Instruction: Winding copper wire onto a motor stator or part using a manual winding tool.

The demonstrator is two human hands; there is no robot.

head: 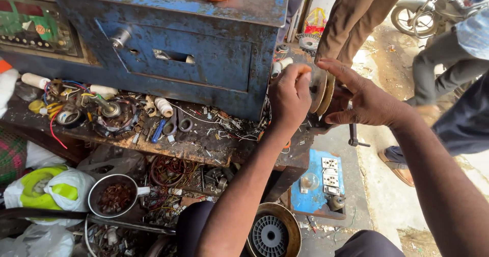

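Both hands are gripping the upright metal discs (323, 90) at the desk (204, 147) corner: your left hand (289, 96) is pinching the near rim, your right hand (364, 100) is cupping the far face.

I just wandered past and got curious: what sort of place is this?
Most likely a small roadside electrical repair workshop. A worn bench is strewn with wires, scissors and scrap. A dented blue metal cabinet stands on it, and a motorbike is parked on the dirt just outside.
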